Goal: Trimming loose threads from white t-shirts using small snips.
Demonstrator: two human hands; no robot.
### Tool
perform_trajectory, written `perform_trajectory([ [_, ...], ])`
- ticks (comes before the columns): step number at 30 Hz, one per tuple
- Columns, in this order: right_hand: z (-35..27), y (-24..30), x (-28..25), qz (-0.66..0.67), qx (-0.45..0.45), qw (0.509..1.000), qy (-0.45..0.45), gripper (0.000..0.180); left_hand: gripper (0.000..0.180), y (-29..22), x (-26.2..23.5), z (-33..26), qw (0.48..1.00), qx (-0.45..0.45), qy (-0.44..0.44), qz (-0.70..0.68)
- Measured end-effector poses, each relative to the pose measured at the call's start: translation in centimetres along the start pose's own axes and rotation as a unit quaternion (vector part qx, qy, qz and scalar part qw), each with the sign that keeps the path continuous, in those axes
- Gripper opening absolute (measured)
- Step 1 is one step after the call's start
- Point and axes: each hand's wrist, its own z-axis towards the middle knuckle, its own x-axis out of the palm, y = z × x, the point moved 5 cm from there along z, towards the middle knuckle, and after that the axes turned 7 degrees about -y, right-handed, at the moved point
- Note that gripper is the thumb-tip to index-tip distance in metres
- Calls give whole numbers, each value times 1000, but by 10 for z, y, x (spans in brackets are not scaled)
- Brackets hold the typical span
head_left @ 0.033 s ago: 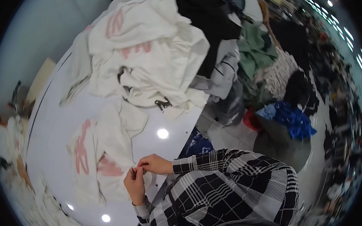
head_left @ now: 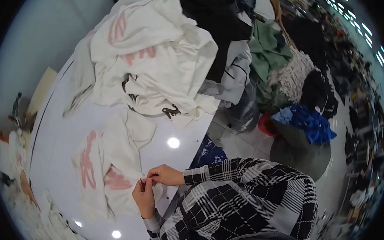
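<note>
The view shifted; two hands (head_left: 143,201) (head_left: 166,175) (both pinching) meet at one white garment (head_left: 112,157).

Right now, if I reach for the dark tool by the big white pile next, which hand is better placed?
Likely your right hand: in this view it is nearer the dark tool, while your left hand sits lower and farther off. Their fingertips meet by the lower white garment, so neither looks free.

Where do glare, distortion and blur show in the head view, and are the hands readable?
Head view: round glare spots on the white table; head view: the table's left edge bows, corners go black, the right rim looks smeared; head view: left hand and right hand fairly legible, detail between them too small to tell.
</note>
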Motion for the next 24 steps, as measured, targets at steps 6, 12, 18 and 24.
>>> perform_trajectory([
  [6, 0, 3, -13, -35, -28, 999, -16, 15, 12, -7, 8, 11, 999, 22, -6, -22],
  [12, 13, -9, 0, 167, 37, 985, 0, 12, 16, -40, -8, 4, 992, 18, -98, -74],
  [18, 19, 21, 2, 268, 149, 951, 37, 6, 40, -25, -52, -15, 994, 32, -108, 13],
  [24, 13, 46, 10, 231, 109, 963, 85, 6, 43, -18, -54, -42, 994, 69, -66, 55],
])
